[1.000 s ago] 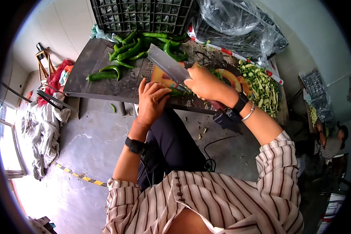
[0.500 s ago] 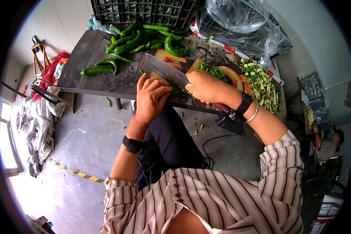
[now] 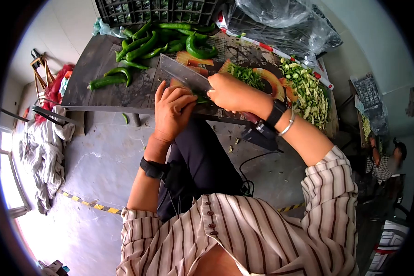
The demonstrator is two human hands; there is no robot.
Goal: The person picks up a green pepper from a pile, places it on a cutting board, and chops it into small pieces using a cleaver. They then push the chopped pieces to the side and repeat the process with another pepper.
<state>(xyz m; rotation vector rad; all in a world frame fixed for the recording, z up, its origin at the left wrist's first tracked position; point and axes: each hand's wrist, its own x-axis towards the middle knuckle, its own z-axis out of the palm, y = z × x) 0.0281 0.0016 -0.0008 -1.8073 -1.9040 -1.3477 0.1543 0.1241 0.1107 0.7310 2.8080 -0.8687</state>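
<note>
Floor: grey floor [image 3: 96, 161], a crumpled pale cloth [image 3: 43, 156] at left, black-and-yellow tape [image 3: 99, 207] nearby.
Table: dark tabletop [image 3: 89, 66] with an orange pattern toward the right.
Far edge: black crate [image 3: 156, 10] at the middle, clear plastic [image 3: 303, 27] at right.
Whole peppers: a heap of long green peppers [image 3: 145, 46] in front of the crate; a couple lie apart at left.
Cut peppers: shredded green slices [image 3: 246, 76] beyond the right hand; a larger pale-green chopped pile [image 3: 308, 99] at the right end.
Left hand: hand [image 3: 172, 110] at the near edge, fingers bunched and clamped on a green pepper piece [image 3: 200, 99], mostly hidden.
Right hand: fist [image 3: 237, 94] closed around the knife [image 3: 184, 73]; its broad blade slants far and left, just beside the left hand's fingers.
Wrists: black bands [image 3: 154, 169] on both, a silver bangle [image 3: 287, 124] on the right.
Far right: another person [image 3: 382, 163] beside greens.
</note>
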